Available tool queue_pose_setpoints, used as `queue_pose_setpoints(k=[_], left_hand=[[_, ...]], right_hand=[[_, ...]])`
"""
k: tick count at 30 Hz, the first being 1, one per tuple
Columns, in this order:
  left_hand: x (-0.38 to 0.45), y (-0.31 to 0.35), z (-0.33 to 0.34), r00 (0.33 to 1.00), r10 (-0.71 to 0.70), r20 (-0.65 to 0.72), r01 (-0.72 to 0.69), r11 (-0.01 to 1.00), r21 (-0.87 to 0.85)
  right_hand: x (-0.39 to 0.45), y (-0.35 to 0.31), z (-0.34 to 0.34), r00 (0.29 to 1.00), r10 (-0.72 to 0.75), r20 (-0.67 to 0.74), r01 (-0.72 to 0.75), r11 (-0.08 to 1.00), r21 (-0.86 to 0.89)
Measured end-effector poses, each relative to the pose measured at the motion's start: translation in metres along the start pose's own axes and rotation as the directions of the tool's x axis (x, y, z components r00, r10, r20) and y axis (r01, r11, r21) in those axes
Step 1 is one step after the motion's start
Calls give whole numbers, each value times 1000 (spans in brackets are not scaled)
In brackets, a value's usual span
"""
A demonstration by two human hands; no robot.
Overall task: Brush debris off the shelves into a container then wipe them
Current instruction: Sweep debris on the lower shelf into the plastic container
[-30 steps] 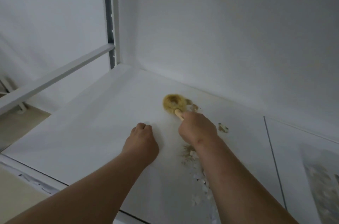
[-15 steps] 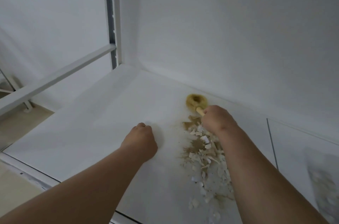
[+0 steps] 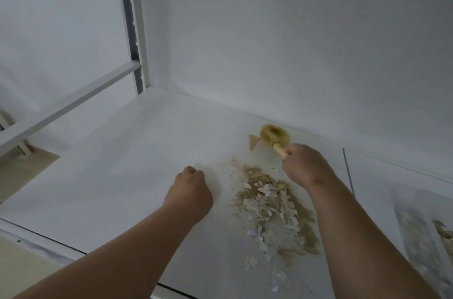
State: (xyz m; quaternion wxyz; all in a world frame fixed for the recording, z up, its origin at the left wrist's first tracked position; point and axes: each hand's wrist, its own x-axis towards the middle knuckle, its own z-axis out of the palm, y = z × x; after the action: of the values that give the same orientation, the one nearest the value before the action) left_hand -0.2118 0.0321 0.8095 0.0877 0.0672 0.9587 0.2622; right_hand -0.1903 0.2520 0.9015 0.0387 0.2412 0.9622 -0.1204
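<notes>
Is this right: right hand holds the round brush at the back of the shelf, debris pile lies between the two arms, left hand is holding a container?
Not quite. In the head view the left hand holds nothing: it is a closed fist resting on the white shelf. The rest stands: the right hand holds the round brush at the back of the shelf, and the debris pile lies between the two arms.

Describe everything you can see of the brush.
The brush has a round head of yellowish bristles and a short, pale handle that looks like wood. It sits at the back of the white shelf, close to the rear wall, bristles down on the surface, handle slanting back toward the person. The right hand grips the handle. The debris lies just in front of it, with one tan scrap beside the head.
</notes>
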Motion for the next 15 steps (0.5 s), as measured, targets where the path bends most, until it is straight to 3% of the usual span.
queue_pose_setpoints(k=[5, 9, 12, 15], left_hand=[[-11, 6, 10, 997, 57, 44, -58, 998, 22], [-11, 7, 8, 995, 67, 76, -71, 996, 53], [-11, 10, 7, 996, 53, 74, -58, 996, 67], [-12, 12, 7, 997, 43, 69, -49, 995, 82]], right_hand=[[-16, 6, 24, 991, -36, 129, 36, 999, 7], [-67, 19, -6, 971, -52, 234, 41, 998, 50], [-63, 31, -27, 991, -34, 128, 19, 993, 113], [-33, 39, -21, 997, 77, -10, -77, 995, 59]])
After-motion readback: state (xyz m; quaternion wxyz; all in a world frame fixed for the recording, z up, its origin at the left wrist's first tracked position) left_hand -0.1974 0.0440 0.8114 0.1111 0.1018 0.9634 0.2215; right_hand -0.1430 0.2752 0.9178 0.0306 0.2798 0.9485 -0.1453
